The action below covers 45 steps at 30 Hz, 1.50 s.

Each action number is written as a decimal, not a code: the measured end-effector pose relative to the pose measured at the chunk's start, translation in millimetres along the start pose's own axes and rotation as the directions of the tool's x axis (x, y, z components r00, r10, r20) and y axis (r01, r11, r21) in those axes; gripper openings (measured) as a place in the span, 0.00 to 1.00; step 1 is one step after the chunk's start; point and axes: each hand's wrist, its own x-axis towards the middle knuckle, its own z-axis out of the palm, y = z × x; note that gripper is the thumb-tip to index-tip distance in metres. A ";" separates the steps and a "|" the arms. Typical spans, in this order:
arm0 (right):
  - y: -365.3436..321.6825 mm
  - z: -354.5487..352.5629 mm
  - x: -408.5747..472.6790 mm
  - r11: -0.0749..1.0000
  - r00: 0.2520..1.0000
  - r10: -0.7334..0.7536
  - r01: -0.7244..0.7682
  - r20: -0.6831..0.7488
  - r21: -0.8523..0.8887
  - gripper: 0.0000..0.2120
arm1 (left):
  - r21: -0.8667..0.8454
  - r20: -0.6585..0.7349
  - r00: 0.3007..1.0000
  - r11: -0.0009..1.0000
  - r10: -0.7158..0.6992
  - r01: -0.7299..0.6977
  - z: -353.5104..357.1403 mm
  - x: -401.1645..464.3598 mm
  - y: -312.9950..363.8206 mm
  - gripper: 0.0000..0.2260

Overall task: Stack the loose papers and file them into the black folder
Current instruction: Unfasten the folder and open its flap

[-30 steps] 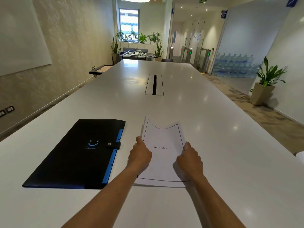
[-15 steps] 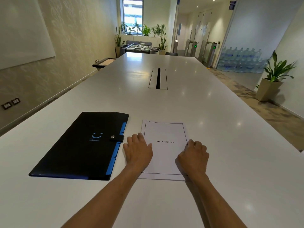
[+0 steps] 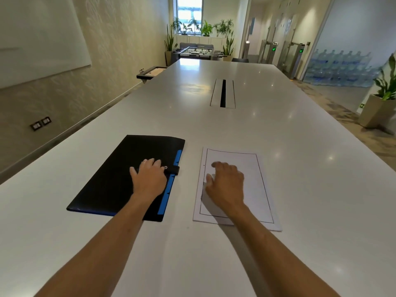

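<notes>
The black folder (image 3: pixel 115 181) lies closed on the white table (image 3: pixel 300 189), left of centre, with a blue inner edge and a snap strap on its right side. My left hand (image 3: pixel 149 179) rests flat on the folder's cover, fingers apart, just left of the snap. A squared stack of white papers (image 3: pixel 257 179) with a thin black border lies flat to the folder's right. My right hand (image 3: pixel 226 183) hovers low over or rests on the stack's left half, fingers loosely curled, holding nothing.
A cable slot (image 3: pixel 222 93) is set into the table further ahead. The table's left edge runs along a wall. A potted plant (image 3: pixel 383 99) stands on the floor at the right. A foosball table (image 3: pixel 197 52) sits beyond the far end.
The stack was held up and squared, then laid flat. My left hand has since moved left onto the folder, and my right hand shifted onto the papers' left half.
</notes>
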 end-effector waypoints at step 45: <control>-72.8 58.2 42.5 0.982 0.993 -0.035 0.013 0.110 0.188 0.18 | -0.056 0.121 0.990 0.996 0.070 -0.063 14.9 -3.4 -20.2 0.33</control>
